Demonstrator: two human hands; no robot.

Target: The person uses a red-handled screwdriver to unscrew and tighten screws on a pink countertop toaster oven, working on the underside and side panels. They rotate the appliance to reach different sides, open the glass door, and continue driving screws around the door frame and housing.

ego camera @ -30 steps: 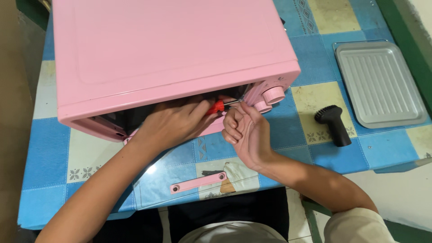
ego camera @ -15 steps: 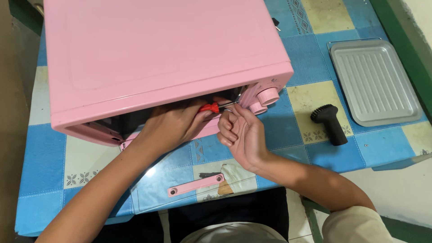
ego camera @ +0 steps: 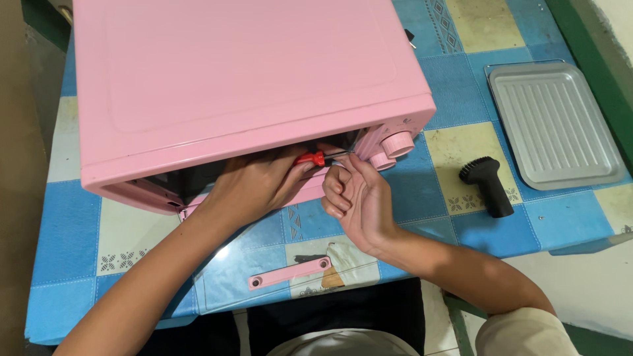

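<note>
A person is working at the open front of a pink toaster oven (ego camera: 244, 86) that is standing on a table (ego camera: 66, 244) covered in blue and cream patterned tiles. The left hand (ego camera: 254, 184) is reaching into the dark opening at the oven's front edge and is closing its fingers around the red handle of a small screwdriver (ego camera: 315, 158), whose shaft is pointing toward 3 o'clock, at the inner side of the control panel. The right hand (ego camera: 359, 198) is sitting just beside it, at 3 o'clock of the left, with its fingers curled and its fingertips pinching at or near the screwdriver's tip; whether it is gripping a screw or only steadying the shaft is hidden. Two pink knobs (ego camera: 392, 148) are sticking out of the panel right above that hand. The step in hand looks like driving or loosening a fastener just inside the door frame, next to the panel. The coming move seems to be calling for keeping the tip seated while the left hand is turning, since the angle is shallow and the tip could slip. A loose pink handle bar (ego camera: 290, 273) is lying on the table at 6 o'clock of the hands, a black brush-like attachment (ego camera: 486, 184) is lying at 3 o'clock, and a grey ridged baking tray (ego camera: 557, 125) is resting beyond it, toward 2 o'clock.
</note>
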